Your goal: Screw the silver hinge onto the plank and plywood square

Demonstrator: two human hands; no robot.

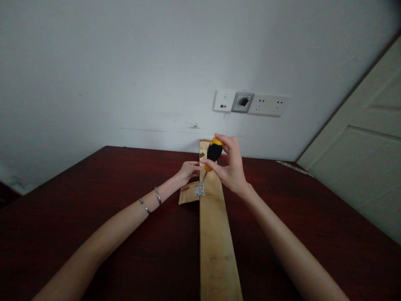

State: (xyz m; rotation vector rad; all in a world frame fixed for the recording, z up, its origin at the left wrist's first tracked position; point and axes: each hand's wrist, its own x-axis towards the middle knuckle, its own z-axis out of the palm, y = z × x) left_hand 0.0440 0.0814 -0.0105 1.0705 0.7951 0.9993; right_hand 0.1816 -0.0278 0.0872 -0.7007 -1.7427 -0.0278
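My right hand [232,167] is closed around the yellow and black handle of a screwdriver [214,151]. The tool slants down to the left, its metal tip at a small silver hinge [199,190]. One leaf of the hinge lies on a long wooden plank [216,238], the other on a short piece of wood [189,193] that sticks out to the left. Just beyond the hinge, my left hand [189,170] grips the plank's left edge; some fingertips are hidden. Whether the tip sits in a screw is too small to tell.
The plank lies lengthwise on a dark red wooden table [138,251], its far end close to the white wall [150,75]. Wall sockets [266,104] with a black plug [244,101] are beyond. A flat strip [294,168] lies at the back right, near a pale door [369,138].
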